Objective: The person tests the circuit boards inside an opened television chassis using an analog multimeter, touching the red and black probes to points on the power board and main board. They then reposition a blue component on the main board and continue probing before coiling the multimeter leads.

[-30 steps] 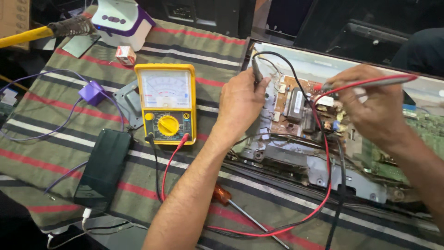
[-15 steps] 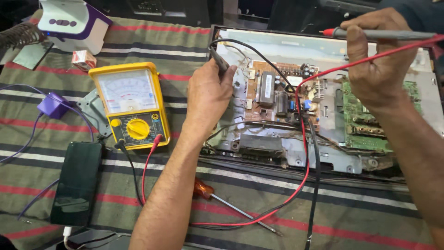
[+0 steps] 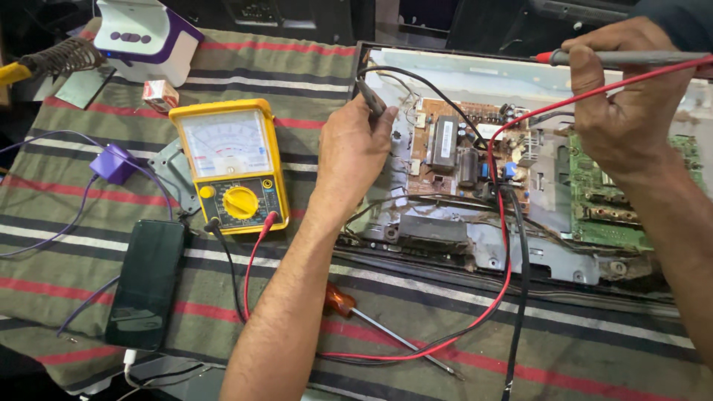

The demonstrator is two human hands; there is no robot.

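A yellow multimeter (image 3: 229, 167), a phone (image 3: 145, 284) and a screwdriver (image 3: 386, 330) lie on the striped worktop (image 3: 594, 349). The left hand (image 3: 353, 152) grips the black probe (image 3: 370, 97), tilted over the brown circuit board (image 3: 464, 145). The right hand (image 3: 631, 104) grips the red probe (image 3: 616, 57), lying horizontal, tip pointing left.

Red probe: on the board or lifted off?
Lifted off. The right hand holds the red probe level above the circuit board, its tip touching nothing.

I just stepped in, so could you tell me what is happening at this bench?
A person is probing an opened flat-screen chassis on a striped cloth. The left hand holds the black probe down at the brown power board. The right hand holds the red probe lifted above the boards. Both leads run to a yellow analog multimeter; a screwdriver lies nearby.
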